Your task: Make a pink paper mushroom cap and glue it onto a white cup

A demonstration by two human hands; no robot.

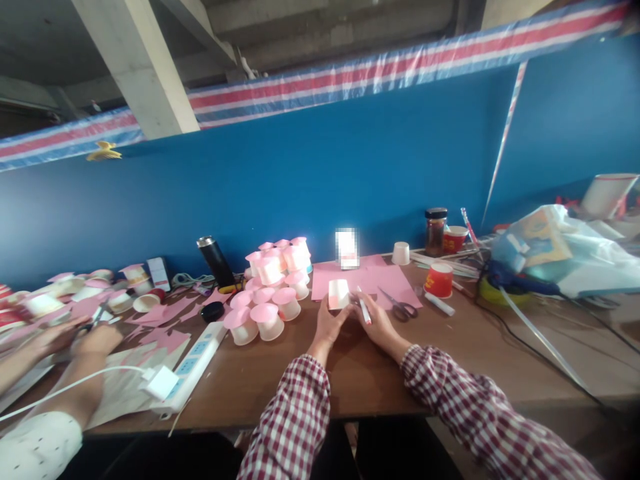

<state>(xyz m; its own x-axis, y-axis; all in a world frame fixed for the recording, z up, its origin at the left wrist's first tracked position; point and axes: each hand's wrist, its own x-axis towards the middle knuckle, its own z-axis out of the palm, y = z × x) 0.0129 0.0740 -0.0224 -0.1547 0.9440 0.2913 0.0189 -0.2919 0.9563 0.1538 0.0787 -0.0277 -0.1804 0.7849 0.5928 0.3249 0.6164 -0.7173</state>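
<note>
My left hand [329, 325] holds a small white paper cup [339, 293] upside down against the wooden table [360, 373]. My right hand [376, 320] grips a white marker pen [365, 309] just to the right of the cup, tip pointing toward it. Both arms wear red-and-white checked sleeves. Pink paper sheets [380, 279] lie right behind the cup. Scissors [400, 307] rest on the pink paper to the right of my right hand.
A cluster of pink-topped white cups [273, 287] stands left of my hands. A white power strip [193, 365], black flask [216, 261], red cups [439, 280], jar [435, 231] and plastic bag [550, 247] are around. Another person's hands [75, 337] work at the left.
</note>
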